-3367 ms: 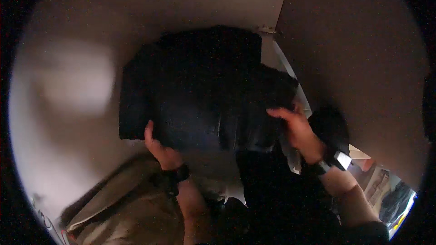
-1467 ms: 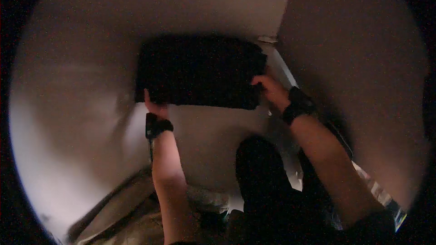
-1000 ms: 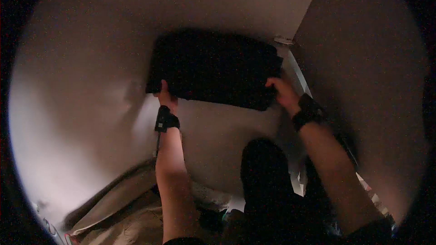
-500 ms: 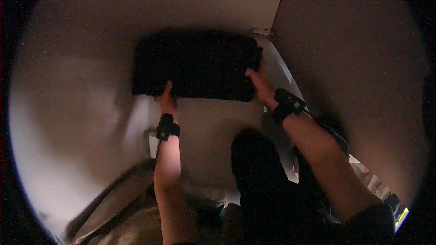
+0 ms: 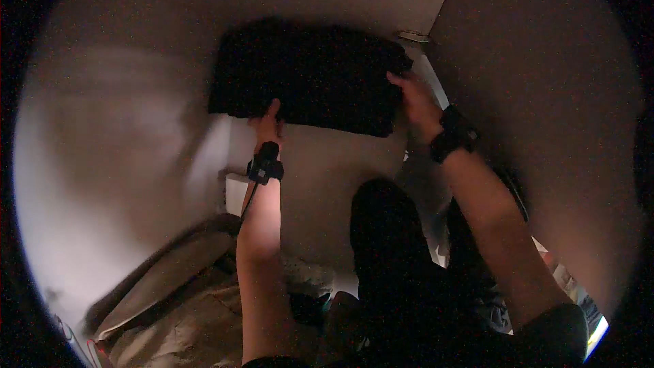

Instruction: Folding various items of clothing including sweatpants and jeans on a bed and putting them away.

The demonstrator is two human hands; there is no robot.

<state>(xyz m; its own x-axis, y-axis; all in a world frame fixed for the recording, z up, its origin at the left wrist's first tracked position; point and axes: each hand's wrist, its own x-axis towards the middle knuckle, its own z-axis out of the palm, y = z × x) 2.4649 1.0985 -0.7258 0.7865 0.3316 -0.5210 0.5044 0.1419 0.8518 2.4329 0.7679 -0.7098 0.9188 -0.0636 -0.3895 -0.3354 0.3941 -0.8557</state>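
Note:
A wide black bundle, which looks like folded cloth, is held up in front of me in dim light. My left hand grips its near lower edge left of the middle, thumb on top and the other fingers mostly underneath. At its right end my right hand is closed on the side, the thumb lying over the near face. The bundle tilts slightly, its right end lower along the near edge. Both wrists wear black straps with small devices.
Pale panels rise on the left, and a darker panel stands on the right. A small bracket sits near their corner. Brown fabric lies lower left. My dark-clothed knee is below the bundle. Mixed items show lower right.
Both hands have moved the black bundle slightly up and to the right in view, and its right end has tipped a little. The grip of each hand stays the same.

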